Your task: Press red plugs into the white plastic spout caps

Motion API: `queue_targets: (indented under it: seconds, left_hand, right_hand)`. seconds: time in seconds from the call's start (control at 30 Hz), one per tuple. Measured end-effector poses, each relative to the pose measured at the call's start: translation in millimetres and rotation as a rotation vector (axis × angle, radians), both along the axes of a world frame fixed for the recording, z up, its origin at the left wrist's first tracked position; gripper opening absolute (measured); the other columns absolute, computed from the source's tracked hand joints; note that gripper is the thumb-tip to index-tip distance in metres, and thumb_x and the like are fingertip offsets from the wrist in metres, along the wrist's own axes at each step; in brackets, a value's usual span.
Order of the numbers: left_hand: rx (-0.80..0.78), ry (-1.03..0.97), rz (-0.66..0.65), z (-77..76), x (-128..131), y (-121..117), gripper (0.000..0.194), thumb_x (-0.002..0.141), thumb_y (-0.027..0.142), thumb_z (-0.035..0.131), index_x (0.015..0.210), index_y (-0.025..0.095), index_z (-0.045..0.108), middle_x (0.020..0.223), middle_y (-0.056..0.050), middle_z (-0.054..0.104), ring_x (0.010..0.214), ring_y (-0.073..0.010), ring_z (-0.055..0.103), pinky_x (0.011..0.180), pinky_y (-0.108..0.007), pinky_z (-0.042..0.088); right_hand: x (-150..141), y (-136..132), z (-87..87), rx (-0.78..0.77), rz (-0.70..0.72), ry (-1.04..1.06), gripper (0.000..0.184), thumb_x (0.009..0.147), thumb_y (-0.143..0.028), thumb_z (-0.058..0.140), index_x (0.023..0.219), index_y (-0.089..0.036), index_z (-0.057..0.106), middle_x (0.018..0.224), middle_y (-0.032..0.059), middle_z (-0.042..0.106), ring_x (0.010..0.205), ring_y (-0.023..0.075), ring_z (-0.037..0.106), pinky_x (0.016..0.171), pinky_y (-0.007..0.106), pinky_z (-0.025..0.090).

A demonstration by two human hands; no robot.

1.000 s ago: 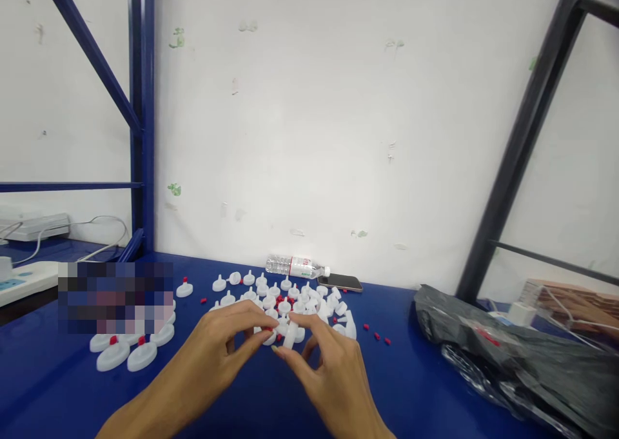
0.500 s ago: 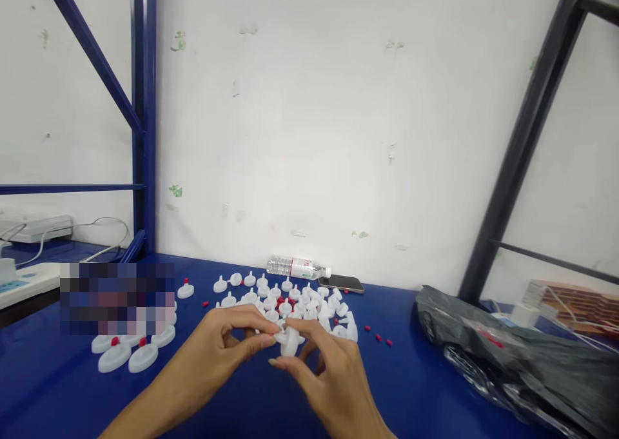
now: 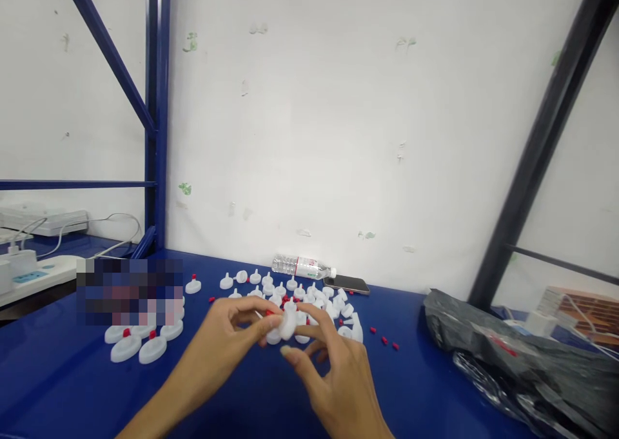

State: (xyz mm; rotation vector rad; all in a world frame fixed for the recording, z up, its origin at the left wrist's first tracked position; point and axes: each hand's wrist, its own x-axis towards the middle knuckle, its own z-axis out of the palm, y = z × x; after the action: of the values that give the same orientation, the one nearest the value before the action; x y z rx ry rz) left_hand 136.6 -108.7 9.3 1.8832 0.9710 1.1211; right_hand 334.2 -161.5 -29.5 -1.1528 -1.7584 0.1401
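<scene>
My left hand is closed, its thumb and fingertips pinching a white spouted bottle cap at its narrow end, where a bit of red shows. To the right of that cap is my right hand, its thumb spread away and its index fingertip close to the cap's edge. Whether that finger touches it, I cannot tell. Behind both hands lie many loose white spouted caps with small red tips among and beside them. On the left stand several white caps with red tips fitted.
At the back, a clear plastic bottle lies by a dark phone. Black plastic bags fill the right side. A white power strip with cables sits far left. Blue rack posts stand against the white wall.
The right thumb has come away from the white cap, and the right fingers have spread. The cap has turned and risen slightly in the left hand. The view has shifted slightly left.
</scene>
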Motion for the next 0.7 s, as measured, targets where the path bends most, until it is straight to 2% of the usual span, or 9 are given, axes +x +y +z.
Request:
queue_targets:
  seconds: [0.07,0.13,0.23,0.3,0.33,0.47,0.57,0.7]
  left_hand:
    - [0.157,0.174,0.202,15.9,-16,14,0.042,0.088,0.06,0.063,0.096,0.022,0.079,0.08,-0.003,0.078,0.072,-0.0189,0.066,0.067,-0.028,0.051]
    - [0.207,0.497,0.386,34.3,-35,39,0.041,0.094,0.058,0.056,0.104,0.026,0.079,0.088,-0.001,0.08,0.082,-0.0207,0.071,0.074,-0.028,0.053]
    - [0.171,0.722,0.474,56.3,-60,90,0.02,0.089,0.04,0.068,0.091,0.024,0.079,0.094,-0.003,0.08,0.09,-0.0256,0.073,0.076,-0.032,0.052]
    - [0.11,0.856,0.516,62.2,-70,125,0.018,0.092,0.035,0.069,0.094,0.019,0.077,0.099,-0.004,0.078,0.093,-0.0241,0.072,0.083,-0.036,0.055]
    - [0.076,0.922,0.531,62.3,-74,140,0.024,0.095,0.038,0.069,0.104,0.016,0.073,0.105,-0.005,0.075,0.096,-0.0212,0.071,0.088,-0.041,0.057]
    - [-0.023,1.114,0.536,49.8,-76,184,0.036,0.097,0.04,0.068,0.126,0.018,0.065,0.127,-0.009,0.067,0.111,-0.0238,0.068,0.093,-0.045,0.059]
    - [-0.086,1.201,0.481,35.9,-76,201,0.038,0.097,0.039,0.068,0.129,0.018,0.063,0.13,-0.009,0.066,0.112,-0.0242,0.067,0.093,-0.045,0.059]
    - [-0.146,1.248,0.398,22.7,-78,212,0.038,0.097,0.038,0.068,0.129,0.018,0.064,0.129,-0.009,0.067,0.11,-0.0234,0.068,0.091,-0.043,0.06]
  right_hand:
    - [-1,-3,3.0,-0.011,-0.004,0.055,0.04,0.103,-0.04,0.056,0.141,-0.027,0.057,0.094,-0.0011,0.083,0.068,0.0161,0.077,0.068,0.025,0.056]
    - [-2,-5,5.8,-0.01,-0.026,0.078,0.036,0.107,-0.04,0.049,0.139,-0.026,0.058,0.082,-0.002,0.08,0.065,0.0161,0.076,0.065,0.024,0.053]
    - [-2,-6,7.9,0.008,-0.051,0.046,0.036,0.108,-0.042,0.046,0.137,-0.025,0.061,0.071,-0.0032,0.076,0.059,0.016,0.073,0.059,0.024,0.049]
    - [-2,-5,7.8,0.029,-0.058,0.015,0.036,0.109,-0.042,0.045,0.137,-0.025,0.061,0.067,-0.0041,0.074,0.055,0.0153,0.07,0.056,0.023,0.047]
    - [-2,-5,7.5,0.041,-0.056,0.001,0.036,0.109,-0.042,0.045,0.138,-0.025,0.06,0.066,-0.0045,0.073,0.053,0.0148,0.069,0.055,0.023,0.047]
    - [-1,-4,7.1,0.064,-0.064,-0.009,0.038,0.11,-0.04,0.044,0.141,-0.024,0.057,0.064,-0.005,0.071,0.05,0.0137,0.066,0.054,0.022,0.046]
    - [0,-4,6.8,0.051,-0.072,-0.007,0.038,0.11,-0.038,0.044,0.143,-0.025,0.056,0.063,-0.0054,0.07,0.049,0.0136,0.064,0.053,0.023,0.044]
    - [1,-4,4.5,0.096,-0.069,-0.009,0.034,0.109,-0.034,0.045,0.137,-0.023,0.06,0.059,-0.0059,0.067,0.047,0.0128,0.062,0.055,0.023,0.043]
